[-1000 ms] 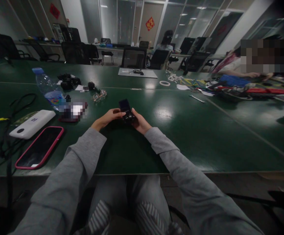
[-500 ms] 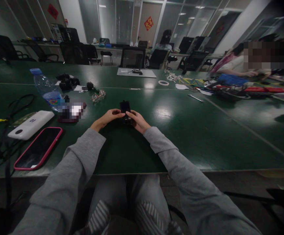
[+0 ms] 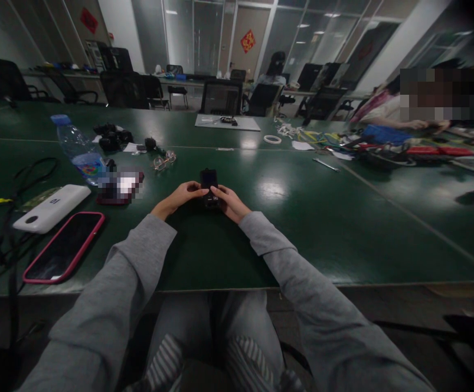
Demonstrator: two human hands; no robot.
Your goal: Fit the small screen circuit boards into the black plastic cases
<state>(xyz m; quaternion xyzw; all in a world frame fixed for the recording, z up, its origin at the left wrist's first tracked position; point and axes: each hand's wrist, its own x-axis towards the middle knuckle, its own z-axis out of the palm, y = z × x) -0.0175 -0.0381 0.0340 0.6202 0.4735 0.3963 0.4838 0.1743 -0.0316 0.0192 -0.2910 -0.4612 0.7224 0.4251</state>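
Left hand (image 3: 180, 197) and right hand (image 3: 231, 203) are pinching a small black handheld device (image 3: 209, 178) from either side, thumbs (image 3: 219, 191) resting on its front, in from the near edge of the table (image 3: 216, 261). Pink-cased phone (image 3: 65, 247) is lying by that edge, left; eyeglasses (image 3: 164, 160) are sitting farther in.
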